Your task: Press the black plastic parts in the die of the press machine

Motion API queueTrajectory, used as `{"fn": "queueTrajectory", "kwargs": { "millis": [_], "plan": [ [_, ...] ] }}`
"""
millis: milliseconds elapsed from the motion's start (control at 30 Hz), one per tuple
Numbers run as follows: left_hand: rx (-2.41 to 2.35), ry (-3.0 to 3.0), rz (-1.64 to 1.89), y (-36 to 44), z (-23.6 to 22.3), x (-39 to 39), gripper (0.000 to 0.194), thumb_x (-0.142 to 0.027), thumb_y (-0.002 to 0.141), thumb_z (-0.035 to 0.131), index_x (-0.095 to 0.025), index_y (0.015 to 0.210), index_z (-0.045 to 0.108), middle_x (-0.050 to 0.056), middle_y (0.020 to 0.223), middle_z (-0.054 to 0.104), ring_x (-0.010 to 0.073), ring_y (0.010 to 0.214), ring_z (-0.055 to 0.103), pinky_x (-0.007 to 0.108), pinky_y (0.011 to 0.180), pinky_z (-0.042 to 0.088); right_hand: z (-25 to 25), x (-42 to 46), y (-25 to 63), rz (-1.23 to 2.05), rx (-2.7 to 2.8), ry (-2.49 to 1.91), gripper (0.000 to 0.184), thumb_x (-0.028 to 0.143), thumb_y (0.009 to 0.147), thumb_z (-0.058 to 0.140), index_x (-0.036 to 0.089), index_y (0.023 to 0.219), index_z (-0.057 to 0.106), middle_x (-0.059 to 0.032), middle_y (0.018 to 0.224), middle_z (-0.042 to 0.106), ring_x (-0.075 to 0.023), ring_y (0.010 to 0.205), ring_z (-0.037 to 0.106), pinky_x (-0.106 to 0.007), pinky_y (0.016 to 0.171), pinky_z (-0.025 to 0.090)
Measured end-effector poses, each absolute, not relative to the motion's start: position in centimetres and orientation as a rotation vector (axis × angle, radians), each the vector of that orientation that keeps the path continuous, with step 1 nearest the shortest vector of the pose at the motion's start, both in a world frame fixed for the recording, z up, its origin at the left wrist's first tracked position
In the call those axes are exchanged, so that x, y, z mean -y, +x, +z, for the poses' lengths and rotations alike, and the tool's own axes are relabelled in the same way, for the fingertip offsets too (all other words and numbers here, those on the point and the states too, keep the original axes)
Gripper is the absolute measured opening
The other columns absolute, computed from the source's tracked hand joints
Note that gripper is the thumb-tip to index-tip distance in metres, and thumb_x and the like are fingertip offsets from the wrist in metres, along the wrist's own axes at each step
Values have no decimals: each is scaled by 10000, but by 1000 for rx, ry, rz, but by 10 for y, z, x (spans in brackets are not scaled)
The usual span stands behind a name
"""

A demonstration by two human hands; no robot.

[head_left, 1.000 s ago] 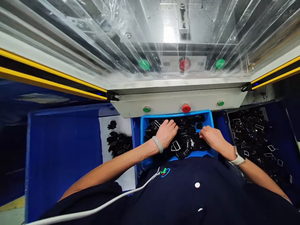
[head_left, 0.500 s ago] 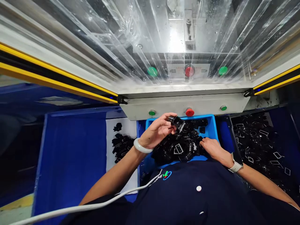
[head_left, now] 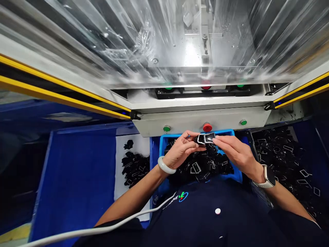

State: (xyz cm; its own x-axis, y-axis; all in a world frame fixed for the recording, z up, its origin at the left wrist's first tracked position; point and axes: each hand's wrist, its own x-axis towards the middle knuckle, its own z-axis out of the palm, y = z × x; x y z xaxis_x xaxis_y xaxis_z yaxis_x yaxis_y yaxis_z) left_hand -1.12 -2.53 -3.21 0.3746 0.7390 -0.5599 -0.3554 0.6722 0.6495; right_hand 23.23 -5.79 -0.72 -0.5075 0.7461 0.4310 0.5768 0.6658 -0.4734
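Note:
My left hand (head_left: 181, 150), with a white bangle at its wrist, is closed around a black plastic part (head_left: 201, 139) that has a light rectangular rim. My right hand (head_left: 238, 154), wearing a watch, pinches a second black rectangular piece (head_left: 210, 138) with a pale edge. The two pieces meet end to end above the blue bin (head_left: 239, 177); whether they are joined I cannot tell. Many glossy black parts (head_left: 203, 168) lie heaped in that bin under my hands.
Ahead is a machine front with a green button (head_left: 167, 128), a red button (head_left: 207, 127) and another green button (head_left: 243, 122). A clear plastic guard (head_left: 174, 73) hangs above. Black parts (head_left: 136, 168) lie on a white sheet at left; more (head_left: 280, 154) fill the right side.
My right hand has come up out of the bin with a rimmed piece and brought it to the part in my left hand. The clear guard's lower edge is higher.

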Motion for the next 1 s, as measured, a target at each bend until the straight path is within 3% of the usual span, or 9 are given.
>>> {"fn": "queueTrajectory", "kwargs": {
  "millis": [133, 233, 367, 500, 700, 767, 833, 933, 1000],
  "plan": [
    [-938, 487, 749, -7, -26, 28, 328, -129, 680, 848, -191, 956, 681, 9, 1023, 745, 156, 906, 730, 347, 886, 648, -13, 49, 229, 262, 2353, -874, 443, 29, 1030, 529, 141, 1444, 638, -148, 1271, 757, -246, 1220, 715, -414, 1004, 653],
    [-928, 489, 755, -5, -25, 27, 283, -248, 753, 859, -175, 941, 661, 39, 993, 761, 181, 874, 754, 371, 872, 656, -16, 48, 229, 300, 2403, -911, 447, 43, 1034, 521, 149, 1452, 643, -156, 1273, 757, -261, 1208, 717, -440, 993, 658],
    [-966, 563, 755, 2, -29, 25, 450, -374, 744, 938, -187, 906, 562, 12, 819, 733, 173, 681, 744, 316, 691, 629, -17, 49, 222, 286, 2506, -957, 424, 60, 1043, 504, 138, 1430, 658, -166, 1229, 761, -271, 1145, 731, -453, 977, 659],
    [-1015, 586, 813, 7, -34, 18, 514, -369, 685, 980, -192, 861, 530, -22, 787, 696, 140, 615, 708, 281, 629, 602, -12, 44, 214, 206, 2633, -989, 382, 42, 1039, 474, 103, 1347, 691, -168, 1143, 765, -253, 1040, 743, -421, 924, 667],
    [-959, 600, 961, -6, -6, -22, 392, -340, 704, 922, -163, 956, 679, 35, 872, 738, 168, 772, 714, 305, 693, 625, 42, -34, 216, 427, 2409, -952, 312, 153, 1085, 480, 239, 1284, 704, -68, 1218, 746, -172, 1138, 712, -346, 1004, 643],
    [-961, 698, 1062, -10, 11, -48, 356, -324, 705, 908, -149, 946, 713, 50, 910, 747, 173, 808, 721, 308, 718, 628, 64, -92, 209, 331, 2273, -1107, 297, 235, 1102, 476, 280, 1289, 703, -66, 1266, 723, -201, 1223, 675, -421, 1103, 590],
    [-970, 820, 1184, -11, 24, -79, 319, -315, 711, 904, -149, 897, 705, 46, 885, 739, 174, 810, 721, 314, 721, 631, 79, -161, 195, 158, 2132, -1329, 339, 329, 1099, 503, 244, 1394, 645, -119, 1405, 648, -275, 1355, 587, -526, 1178, 510],
    [-1005, 972, 1332, -8, 33, -135, 302, -320, 751, 891, -150, 870, 672, 43, 863, 732, 164, 765, 714, 311, 689, 619, 88, -261, 168, 42, 1895, -1652, 769, 518, 998, 681, 33, 1542, 435, -270, 1531, 490, -438, 1474, 429, -688, 1164, 416],
    [-1079, 1031, 1398, -7, 35, -174, 270, -305, 790, 871, -145, 883, 673, 54, 890, 739, 161, 764, 712, 290, 653, 592, 90, -306, 152, 71, 1831, -1771, 793, 544, 971, 712, -36, 1451, 465, -289, 1471, 522, -489, 1445, 444, -744, 1120, 386]
  ]
}}
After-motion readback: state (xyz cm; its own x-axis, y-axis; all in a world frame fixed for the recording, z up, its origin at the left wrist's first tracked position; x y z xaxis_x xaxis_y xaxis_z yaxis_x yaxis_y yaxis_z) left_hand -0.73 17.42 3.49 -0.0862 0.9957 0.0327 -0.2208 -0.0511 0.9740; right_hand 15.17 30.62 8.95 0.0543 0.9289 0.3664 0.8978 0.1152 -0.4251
